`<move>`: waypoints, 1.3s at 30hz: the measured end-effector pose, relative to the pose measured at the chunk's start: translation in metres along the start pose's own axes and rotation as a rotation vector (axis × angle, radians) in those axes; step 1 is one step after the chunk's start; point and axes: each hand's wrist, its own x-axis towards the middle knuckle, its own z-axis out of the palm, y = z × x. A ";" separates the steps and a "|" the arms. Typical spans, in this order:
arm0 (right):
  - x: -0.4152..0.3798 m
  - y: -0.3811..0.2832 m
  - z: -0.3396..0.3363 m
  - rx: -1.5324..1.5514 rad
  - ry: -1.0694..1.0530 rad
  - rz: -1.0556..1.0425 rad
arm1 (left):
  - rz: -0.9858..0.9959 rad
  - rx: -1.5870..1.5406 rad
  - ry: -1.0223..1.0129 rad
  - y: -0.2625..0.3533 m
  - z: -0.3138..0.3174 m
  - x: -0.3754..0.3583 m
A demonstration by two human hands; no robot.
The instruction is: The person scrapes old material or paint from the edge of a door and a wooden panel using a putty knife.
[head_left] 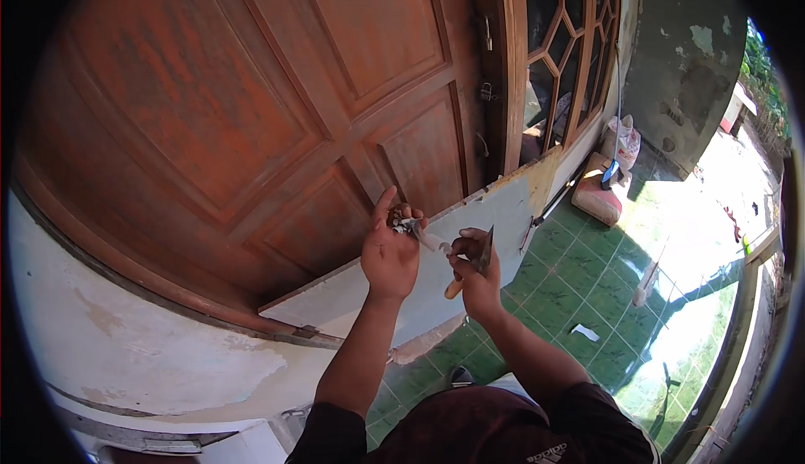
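My left hand [392, 250] is raised palm up in front of the wooden door [277, 112], its index finger stretched out. Small white and brown bits [401, 222] lie at its curled fingers; I cannot make out what they are. Just to the right, my right hand [476, 275] is closed around a scraper-like tool with a pale handle [454, 289] and a dark triangular blade [487, 246] pointing up. A pale, thin piece [432, 240] spans the gap between the two hands. Behind and below them runs a light board [495, 212] across the doorway.
Beyond the board are green floor tiles [579, 271] with a white scrap [585, 332]. A reddish sack [597, 200] and a white bag [625, 141] stand by the wall. The latticed window [558, 61] is right of the door. Peeling white wall [126, 321] is at the lower left.
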 end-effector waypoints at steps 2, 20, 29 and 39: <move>0.001 -0.013 0.009 0.063 -0.035 -0.029 | 0.015 -0.087 0.029 -0.007 0.001 -0.009; 0.015 -0.011 -0.018 -0.529 -0.060 -0.211 | -0.079 0.252 -0.189 -0.069 0.012 -0.066; 0.020 -0.031 -0.067 -0.332 -0.031 0.055 | -0.213 0.519 -0.042 -0.083 0.024 -0.071; 0.007 -0.080 -0.130 -0.014 -0.096 0.426 | 0.234 1.214 -0.030 -0.132 0.068 -0.072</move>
